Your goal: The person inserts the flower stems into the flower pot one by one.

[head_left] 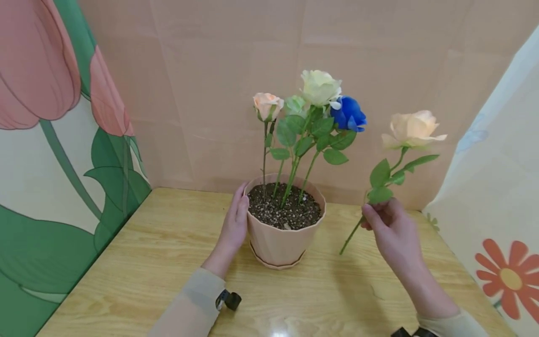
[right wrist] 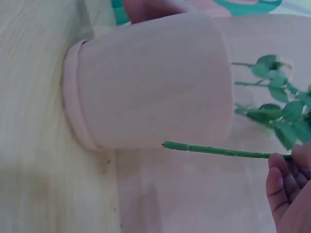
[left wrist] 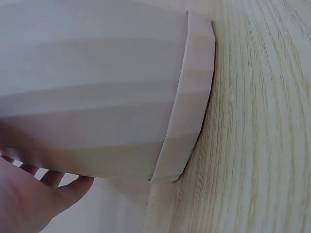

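A pale pink pot filled with dark soil stands on a matching saucer. My left hand rests along the pot's left side near the rim; in the left wrist view its fingers touch the wall. To the right of the pot, my right hand pinches a peach rose by its green stem, bloom up and leaves above the fingers. The bare stem end slants down toward the pot, apart from the soil. Part of each hand's fingers is hidden.
Upright in the soil are a pink rose, a cream-white rose, a blue rose and a pale green bloom. The pot stands toward the back of a wooden table, before a pink backdrop.
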Motion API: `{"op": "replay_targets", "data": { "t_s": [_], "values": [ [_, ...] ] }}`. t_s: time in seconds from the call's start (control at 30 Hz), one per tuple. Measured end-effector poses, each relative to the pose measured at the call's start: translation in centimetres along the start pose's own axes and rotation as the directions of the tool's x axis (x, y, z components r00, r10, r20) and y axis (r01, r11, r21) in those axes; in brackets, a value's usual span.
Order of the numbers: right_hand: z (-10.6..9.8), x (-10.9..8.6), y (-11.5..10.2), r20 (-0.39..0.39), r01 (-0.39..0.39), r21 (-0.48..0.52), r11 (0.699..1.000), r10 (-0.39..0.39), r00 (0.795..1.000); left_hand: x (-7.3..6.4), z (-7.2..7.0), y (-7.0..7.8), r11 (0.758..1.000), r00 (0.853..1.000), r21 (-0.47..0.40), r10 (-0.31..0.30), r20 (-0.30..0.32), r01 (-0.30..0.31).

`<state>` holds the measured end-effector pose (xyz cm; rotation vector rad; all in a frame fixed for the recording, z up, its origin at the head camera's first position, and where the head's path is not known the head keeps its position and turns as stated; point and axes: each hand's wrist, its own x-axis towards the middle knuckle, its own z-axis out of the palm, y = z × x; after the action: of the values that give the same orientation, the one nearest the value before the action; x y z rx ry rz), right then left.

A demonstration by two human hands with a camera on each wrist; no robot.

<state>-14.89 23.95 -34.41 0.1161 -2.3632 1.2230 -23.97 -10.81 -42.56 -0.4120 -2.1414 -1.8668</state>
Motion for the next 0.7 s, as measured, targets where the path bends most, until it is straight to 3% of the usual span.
{"op": "replay_targets", "data": {
  "t_s": [0.17,0.27,0.33,0.47,0.57,0.7],
  "values": [
    [0.3,0.5,-1.8,-0.082,0.068,0.108,0.992,-0.059,0.995,0.0,0.0,0.0,1.0,1.0,0.001,-0.005,-0.001,0.005],
    [0.5,0.9,-2.9,-0.131,0.089,0.232,0.969,-0.06,0.99,-0.1,0.0,0.0,1.0,1.0,-0.002,-0.004,0.0,0.004],
    [0.7,1.2,-3.5,-0.153,0.092,0.35,0.932,-0.04,0.987,-0.1,0.0,0.1,1.0,1.0,-0.003,-0.003,0.001,0.004],
    [1.4,1.7,-4.8,-0.194,0.103,0.565,0.819,0.011,0.981,0.0,0.0,0.1,1.0,1.0,-0.005,-0.001,0.005,0.001],
    [2.2,2.0,-5.4,-0.236,0.143,0.626,0.766,0.012,0.972,0.1,0.0,0.0,1.0,1.0,-0.005,0.003,0.003,-0.003],
    [3.1,2.5,-6.0,-0.289,0.217,0.652,0.726,-0.027,0.957,0.1,0.0,-0.1,1.0,1.0,0.0,0.005,0.0,-0.005]
  ]
}}
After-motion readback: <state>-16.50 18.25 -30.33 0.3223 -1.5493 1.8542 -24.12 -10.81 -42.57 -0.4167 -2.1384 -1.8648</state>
